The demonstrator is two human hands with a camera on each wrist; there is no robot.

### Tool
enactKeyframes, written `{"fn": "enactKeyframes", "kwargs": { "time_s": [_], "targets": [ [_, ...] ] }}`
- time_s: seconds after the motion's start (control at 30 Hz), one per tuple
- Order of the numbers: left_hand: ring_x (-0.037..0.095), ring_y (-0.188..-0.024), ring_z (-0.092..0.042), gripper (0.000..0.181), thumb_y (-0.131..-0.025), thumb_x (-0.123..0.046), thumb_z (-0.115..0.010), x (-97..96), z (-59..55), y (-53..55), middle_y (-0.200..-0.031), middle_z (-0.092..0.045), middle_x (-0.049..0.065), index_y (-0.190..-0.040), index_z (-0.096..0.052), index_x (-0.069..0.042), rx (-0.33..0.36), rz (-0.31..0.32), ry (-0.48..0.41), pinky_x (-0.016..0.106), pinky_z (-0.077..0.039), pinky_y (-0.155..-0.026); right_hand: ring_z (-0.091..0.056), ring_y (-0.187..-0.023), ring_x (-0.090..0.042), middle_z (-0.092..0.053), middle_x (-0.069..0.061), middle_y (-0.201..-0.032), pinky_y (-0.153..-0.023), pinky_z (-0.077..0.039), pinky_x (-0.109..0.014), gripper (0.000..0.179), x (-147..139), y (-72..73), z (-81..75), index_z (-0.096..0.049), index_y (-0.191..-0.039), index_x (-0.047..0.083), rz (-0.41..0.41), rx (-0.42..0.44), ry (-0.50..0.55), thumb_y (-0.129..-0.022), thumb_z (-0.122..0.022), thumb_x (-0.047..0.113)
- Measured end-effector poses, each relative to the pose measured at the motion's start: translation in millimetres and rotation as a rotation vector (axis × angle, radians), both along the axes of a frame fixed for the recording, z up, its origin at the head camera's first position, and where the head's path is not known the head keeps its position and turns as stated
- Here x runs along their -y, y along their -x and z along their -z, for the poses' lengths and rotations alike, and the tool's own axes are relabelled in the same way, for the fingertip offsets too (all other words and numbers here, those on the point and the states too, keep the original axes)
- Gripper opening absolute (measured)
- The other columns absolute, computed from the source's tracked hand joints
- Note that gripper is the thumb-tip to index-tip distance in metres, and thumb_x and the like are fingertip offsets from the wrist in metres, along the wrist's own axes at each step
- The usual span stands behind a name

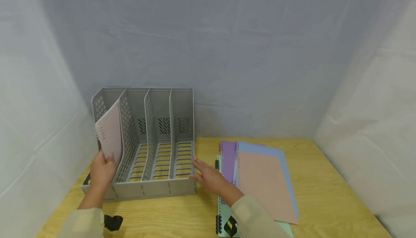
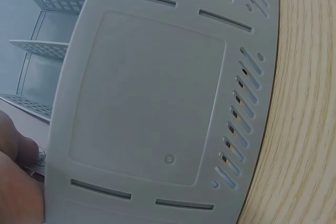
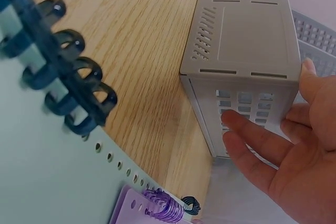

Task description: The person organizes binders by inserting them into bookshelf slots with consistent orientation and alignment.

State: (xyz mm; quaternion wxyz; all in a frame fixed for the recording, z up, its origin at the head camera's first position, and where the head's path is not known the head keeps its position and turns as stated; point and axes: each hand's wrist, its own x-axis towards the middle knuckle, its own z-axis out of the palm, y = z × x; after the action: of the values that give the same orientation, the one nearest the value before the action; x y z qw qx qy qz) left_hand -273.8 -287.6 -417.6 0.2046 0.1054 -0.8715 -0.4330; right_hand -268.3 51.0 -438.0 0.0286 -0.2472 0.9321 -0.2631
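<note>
A grey file organizer (image 1: 156,187) with upright perforated dividers stands on the table. In its leftmost compartment, a pale pink spiral notebook (image 1: 111,129) leans against a divider. My left hand (image 1: 102,169) grips the notebook's lower near edge; in the left wrist view, the organizer's front wall (image 2: 152,98) covers much of that hold. At the organizer's right side, my right hand (image 1: 211,176) touches the wall near the front corner. The right wrist view shows the fingers (image 3: 257,140) extended along the slotted side wall and the thumb at the rim.
Right of the organizer lies an overlapping pile of notebooks: salmon (image 1: 266,184) on top, then blue (image 1: 286,173), purple (image 1: 228,155) and mint green with black rings (image 3: 42,145). White sheeting (image 1: 221,50) surrounds the wooden table (image 1: 325,194) at the back and sides.
</note>
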Motion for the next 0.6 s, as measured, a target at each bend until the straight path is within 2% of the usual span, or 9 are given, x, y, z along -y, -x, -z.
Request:
{"fn": "enactKeyframes", "kwargs": {
  "time_s": [0.33,0.6],
  "targets": [
    [0.053,-0.125,-0.042,0.041,-0.103,-0.007,-0.032,2.5,2.1,4.9,-0.137,-0.044,0.035,-0.141,-0.039,0.007,0.002,0.029,-0.005,0.064,-0.033,-0.104,-0.029,-0.143,-0.026,-0.018,0.001,-0.160,-0.114,-0.029,-0.043,0.061,1.3,-1.4,-0.6,-0.029,-0.153,0.013,0.010,0.020,0.009,-0.101,-0.048,0.038],
    [0.051,-0.130,-0.037,0.042,-0.104,-0.009,-0.031,0.2,0.1,8.6,-0.142,-0.040,0.033,-0.144,-0.035,0.006,0.036,0.051,-0.017,0.064,-0.030,-0.106,-0.031,-0.142,-0.026,-0.021,-0.002,-0.159,-0.114,-0.030,-0.043,0.061,-0.2,-0.9,-0.7,-0.030,-0.152,0.011,-0.001,-0.001,0.008,-0.100,-0.049,0.037]
  ]
}}
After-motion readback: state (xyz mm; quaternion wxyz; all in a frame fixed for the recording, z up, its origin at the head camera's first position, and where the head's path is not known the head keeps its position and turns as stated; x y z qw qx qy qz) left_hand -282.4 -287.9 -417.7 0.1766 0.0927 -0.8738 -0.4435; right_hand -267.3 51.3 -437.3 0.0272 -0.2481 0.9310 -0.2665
